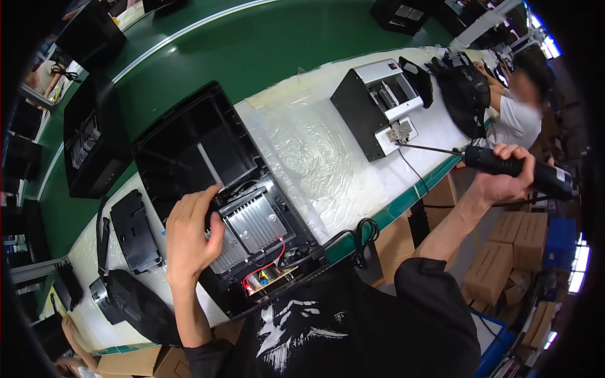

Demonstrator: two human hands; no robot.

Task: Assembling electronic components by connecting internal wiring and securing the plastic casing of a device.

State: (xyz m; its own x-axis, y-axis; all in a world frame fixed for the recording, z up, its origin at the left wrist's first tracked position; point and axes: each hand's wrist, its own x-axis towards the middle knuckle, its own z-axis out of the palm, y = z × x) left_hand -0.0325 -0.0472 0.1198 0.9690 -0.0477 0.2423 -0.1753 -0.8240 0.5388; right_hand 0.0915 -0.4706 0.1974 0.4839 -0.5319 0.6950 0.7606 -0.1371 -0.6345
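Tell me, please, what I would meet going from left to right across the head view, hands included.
Flat black panel → left hand → right-hand finned metal block → silver-and-black machine → right hand, gripping a black power screwdriver.

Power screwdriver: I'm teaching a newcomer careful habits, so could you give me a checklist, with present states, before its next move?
1. Power screwdriver gripped in the right hand: ok.
2. Bit reaching the metal block on the black-and-silver machine: ok.
3. Screw on the tip: cannot tell, too small.
4. Bit over the open black case: not ok, it is off to the right.
5. Left hand at the case: ok.
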